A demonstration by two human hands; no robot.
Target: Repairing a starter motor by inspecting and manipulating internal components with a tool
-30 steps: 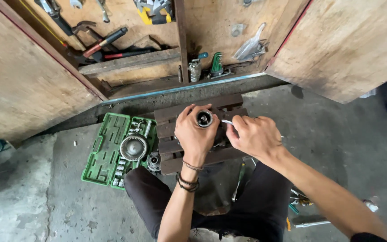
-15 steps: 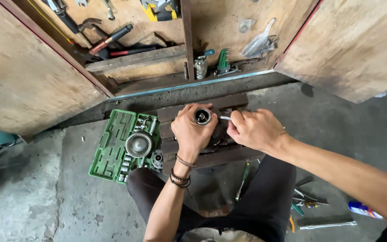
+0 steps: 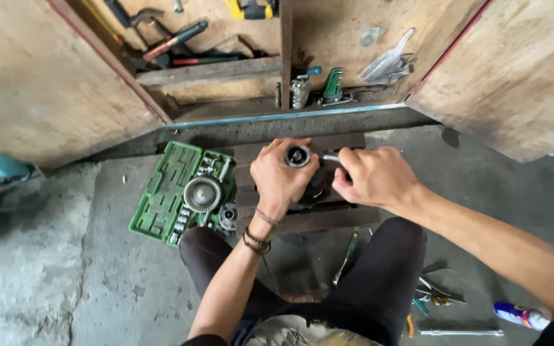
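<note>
My left hand (image 3: pixel 280 178) wraps around a round metal cylindrical part (image 3: pixel 298 156) standing upright on a small dark wooden bench (image 3: pixel 318 218) between my knees. A thin metal tool (image 3: pixel 329 157) is gripped in my right hand (image 3: pixel 370 176), its tip reaching toward the top of the part. The lower part of the assembly is hidden by both hands.
An open green socket case (image 3: pixel 174 192) lies on the concrete floor to the left, with a large metal gear (image 3: pixel 202 194) on it. Screwdrivers and loose tools (image 3: pixel 434 295) lie to the right, beside a spray can (image 3: pixel 520 315). An open wooden cabinet (image 3: pixel 238 57) holds hand tools.
The view has shifted slightly downward and closer. Both hands stay on the metal part; my right hand has edged a little toward it.
</note>
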